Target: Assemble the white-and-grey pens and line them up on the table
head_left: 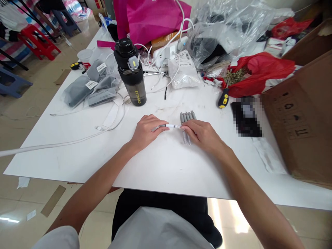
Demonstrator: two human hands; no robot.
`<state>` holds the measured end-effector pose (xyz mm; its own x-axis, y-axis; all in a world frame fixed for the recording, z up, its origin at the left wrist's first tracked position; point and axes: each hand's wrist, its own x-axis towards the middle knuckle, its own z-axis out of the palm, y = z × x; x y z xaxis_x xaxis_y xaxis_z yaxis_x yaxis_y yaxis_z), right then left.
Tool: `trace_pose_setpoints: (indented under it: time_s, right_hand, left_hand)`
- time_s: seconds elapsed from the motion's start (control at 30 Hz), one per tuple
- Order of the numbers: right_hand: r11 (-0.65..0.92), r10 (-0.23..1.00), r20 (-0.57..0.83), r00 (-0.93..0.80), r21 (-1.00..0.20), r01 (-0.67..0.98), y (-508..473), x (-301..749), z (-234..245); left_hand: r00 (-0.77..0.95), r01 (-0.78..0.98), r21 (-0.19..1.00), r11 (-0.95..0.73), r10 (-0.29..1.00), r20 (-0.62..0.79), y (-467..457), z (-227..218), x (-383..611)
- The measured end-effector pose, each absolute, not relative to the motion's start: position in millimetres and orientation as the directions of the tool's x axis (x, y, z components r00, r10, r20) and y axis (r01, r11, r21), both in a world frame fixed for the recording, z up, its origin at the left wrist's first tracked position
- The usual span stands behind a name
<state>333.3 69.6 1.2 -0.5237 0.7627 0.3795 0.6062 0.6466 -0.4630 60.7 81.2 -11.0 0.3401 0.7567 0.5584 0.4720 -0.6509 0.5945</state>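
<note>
Between my two hands, just above the white table [160, 166], is a slim white pen [171, 126] with a clear section toward its right end. My left hand [146, 131] pinches its left end, and the fingers cover that part. Thumb and fingers of my right hand [202, 133] close on the clear right end. Several grey pens [185, 117] lie side by side on the table, partly hidden beneath my right hand. Beyond them rests a short thin black piece [165, 93], too small to identify.
A black bottle [133, 76] stands ahead, left of centre. Wrapped grey packages [77, 91] and a white cable [64, 142] lie to the left. On the right are a screwdriver [223, 98], a red bag [269, 69] and a cardboard box [301, 121].
</note>
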Motion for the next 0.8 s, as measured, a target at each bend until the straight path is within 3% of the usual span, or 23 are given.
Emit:
trace_pose_setpoints:
  time_s: [0.23,0.43,0.6,0.8]
  right_hand:
    - [0.652,0.758,0.472,-0.450,-0.530,0.542,68.6,332.1,0.8]
    - [0.611,0.792,0.437,-0.426,-0.575,0.545,69.2,334.8,-3.2]
    - [0.570,0.821,0.445,-0.357,-0.622,0.536,67.2,332.0,-6.1]
    - [0.466,0.883,0.428,-0.192,-0.847,0.255,61.1,319.1,-3.5]
  left_hand:
    - [0.303,0.457,0.622,-0.636,0.768,0.564,82.5,-14.2,60.6]
    - [0.316,0.447,0.607,-0.657,0.751,0.580,82.1,-14.3,61.8]
    - [0.320,0.503,0.633,-0.588,0.808,0.496,81.2,-13.9,63.3]
    - [0.304,0.465,0.702,-0.539,0.843,0.445,77.6,-11.0,65.5]
